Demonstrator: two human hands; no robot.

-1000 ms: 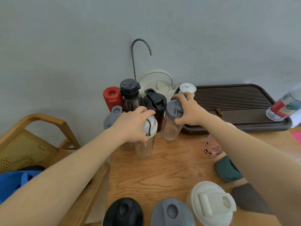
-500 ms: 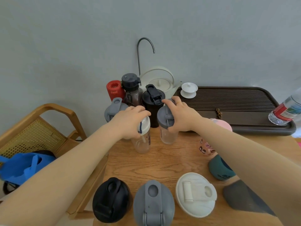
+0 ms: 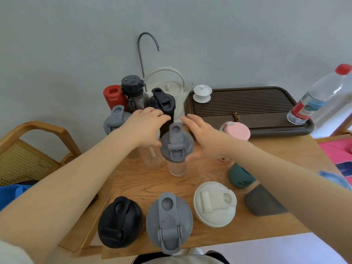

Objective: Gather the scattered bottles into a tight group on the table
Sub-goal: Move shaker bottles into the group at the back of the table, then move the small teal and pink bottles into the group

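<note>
A clear bottle with a grey flip lid (image 3: 177, 147) stands upright mid-table. My right hand (image 3: 202, 138) is beside it with fingers spread, the thumb near its side, not gripping. Just to its left is a clear white-lidded bottle (image 3: 152, 161); my left hand (image 3: 146, 128) lies over its lid with fingers stretched forward and hides the lid. Behind them stand a black shaker (image 3: 162, 103), a smoky black-capped bottle (image 3: 133, 92), a red bottle (image 3: 112, 96) and a grey-lidded bottle (image 3: 115, 121). Along the front edge are black-lidded (image 3: 120, 221), grey-lidded (image 3: 169, 216) and white-lidded (image 3: 215, 203) bottles.
A pink-lidded bottle (image 3: 236, 130), a teal bottle (image 3: 240, 176) and a dark grey one (image 3: 262, 202) are under my right arm. A dark tea tray (image 3: 247, 111) at the back right carries a white cup (image 3: 202, 93) and a water bottle (image 3: 314, 100). A white kettle (image 3: 167, 86) stands by the wall, a wooden chair (image 3: 28, 149) to the left.
Both hands brought the two clear bottles together in front of the back group. Their fingers have loosened from the lids. The view has pulled back, showing more of the front bottles.
</note>
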